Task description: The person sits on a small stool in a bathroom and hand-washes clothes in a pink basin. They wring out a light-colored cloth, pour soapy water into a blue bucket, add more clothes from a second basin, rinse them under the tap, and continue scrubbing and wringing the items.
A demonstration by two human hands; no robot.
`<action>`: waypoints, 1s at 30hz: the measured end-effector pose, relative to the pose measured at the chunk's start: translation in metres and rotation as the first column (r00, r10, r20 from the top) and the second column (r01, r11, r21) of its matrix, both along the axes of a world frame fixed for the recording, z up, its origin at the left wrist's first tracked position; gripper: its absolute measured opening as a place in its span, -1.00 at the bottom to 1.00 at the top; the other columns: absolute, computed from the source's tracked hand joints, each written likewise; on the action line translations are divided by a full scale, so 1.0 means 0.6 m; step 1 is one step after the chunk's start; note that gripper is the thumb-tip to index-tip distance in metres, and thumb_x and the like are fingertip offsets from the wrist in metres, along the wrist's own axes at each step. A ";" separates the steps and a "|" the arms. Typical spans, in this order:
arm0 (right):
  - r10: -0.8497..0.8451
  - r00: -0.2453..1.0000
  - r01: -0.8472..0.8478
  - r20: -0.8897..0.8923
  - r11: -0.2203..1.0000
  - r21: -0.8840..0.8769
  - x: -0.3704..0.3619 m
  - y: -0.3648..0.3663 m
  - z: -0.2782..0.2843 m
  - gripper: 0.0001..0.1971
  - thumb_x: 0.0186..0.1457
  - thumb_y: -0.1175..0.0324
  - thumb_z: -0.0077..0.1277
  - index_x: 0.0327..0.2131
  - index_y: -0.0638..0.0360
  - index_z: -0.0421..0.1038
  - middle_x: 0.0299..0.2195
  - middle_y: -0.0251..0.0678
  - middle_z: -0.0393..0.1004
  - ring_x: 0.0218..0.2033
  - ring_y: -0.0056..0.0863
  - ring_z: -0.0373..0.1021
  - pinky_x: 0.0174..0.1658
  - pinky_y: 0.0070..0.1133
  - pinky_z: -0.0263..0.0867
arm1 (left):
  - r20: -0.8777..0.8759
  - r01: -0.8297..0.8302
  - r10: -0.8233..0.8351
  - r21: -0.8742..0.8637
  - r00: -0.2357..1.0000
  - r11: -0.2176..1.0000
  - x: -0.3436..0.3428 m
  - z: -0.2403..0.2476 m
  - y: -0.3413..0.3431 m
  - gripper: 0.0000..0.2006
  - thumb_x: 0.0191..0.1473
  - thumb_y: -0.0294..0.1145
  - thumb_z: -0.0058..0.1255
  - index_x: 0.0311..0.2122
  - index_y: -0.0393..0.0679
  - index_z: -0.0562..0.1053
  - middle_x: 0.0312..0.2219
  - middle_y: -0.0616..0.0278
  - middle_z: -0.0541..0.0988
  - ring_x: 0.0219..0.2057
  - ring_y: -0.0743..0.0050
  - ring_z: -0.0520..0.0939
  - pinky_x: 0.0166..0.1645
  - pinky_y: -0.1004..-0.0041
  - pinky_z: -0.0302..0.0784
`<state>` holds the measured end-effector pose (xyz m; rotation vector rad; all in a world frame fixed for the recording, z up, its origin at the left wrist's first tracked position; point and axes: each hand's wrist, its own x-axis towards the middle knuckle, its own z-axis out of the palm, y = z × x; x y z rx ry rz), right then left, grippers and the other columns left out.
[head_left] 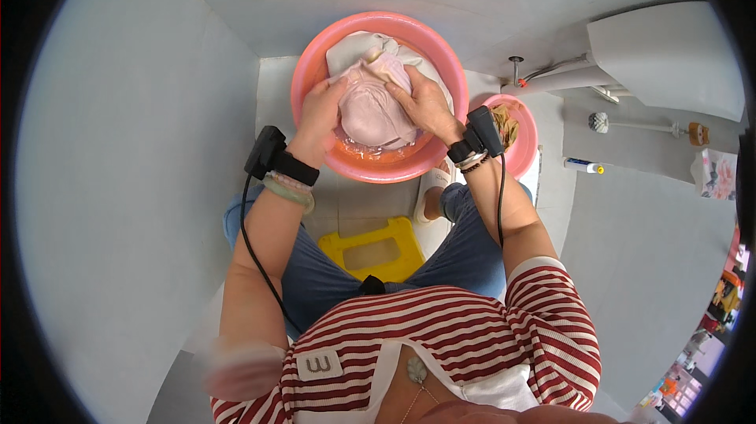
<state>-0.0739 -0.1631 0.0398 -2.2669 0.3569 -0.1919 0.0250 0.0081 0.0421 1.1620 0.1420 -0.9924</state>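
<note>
A large pink basin stands on the floor ahead of me, with water and wet laundry in it. Over the basin I hold a pale pink garment, bunched and wet. My left hand grips its left side, the fingertips partly hidden by the cloth. On the garment's upper right, my right hand pinches a fold between thumb and fingers. Behind it lies a whitish cloth against the basin's far wall. Each wrist wears a black strap with a small box and a cable.
Right of the large basin is a smaller pink basin with brownish cloth. A yellow stool sits between my legs. Pipes and a white sink are on the right wall, near a toilet brush and a white bottle. A grey wall rises at left.
</note>
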 end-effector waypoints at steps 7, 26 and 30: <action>0.187 0.905 -0.319 -0.381 0.892 -0.321 -0.024 0.059 -0.081 -0.57 -0.03 0.38 -0.06 -0.02 0.16 0.19 -0.15 -0.11 0.31 -0.06 -0.20 0.22 -0.03 -0.29 0.16 | 0.026 -0.151 0.149 0.088 0.988 0.985 0.023 0.012 0.026 -0.58 -0.03 -0.28 -0.03 -0.03 -0.08 0.26 -0.06 0.24 0.27 0.00 0.34 0.22 -0.03 0.27 0.22; 0.043 0.976 0.159 -0.214 0.530 0.833 -0.021 0.016 0.063 -0.64 0.03 0.38 0.01 -0.10 0.31 0.27 -0.37 -0.39 0.42 -0.42 -0.73 0.33 -0.36 -0.72 0.28 | -0.416 -0.034 0.017 -0.032 0.909 0.999 -0.031 0.040 -0.008 -0.41 0.00 0.05 -0.10 0.08 -0.07 0.17 0.01 0.19 0.29 0.05 0.18 0.28 0.07 0.03 0.14; -0.025 1.000 0.026 -0.016 0.501 0.865 -0.031 0.046 0.099 -0.63 0.03 0.37 -0.01 -0.08 0.27 0.23 -0.29 -0.41 0.39 -0.32 -0.71 0.33 -0.25 -0.69 0.29 | -0.294 -0.101 -0.015 -0.374 0.956 0.922 -0.023 0.047 -0.030 -0.46 0.07 0.06 -0.19 0.06 -0.09 0.20 -0.02 0.20 0.34 0.01 0.29 0.35 0.08 0.25 0.24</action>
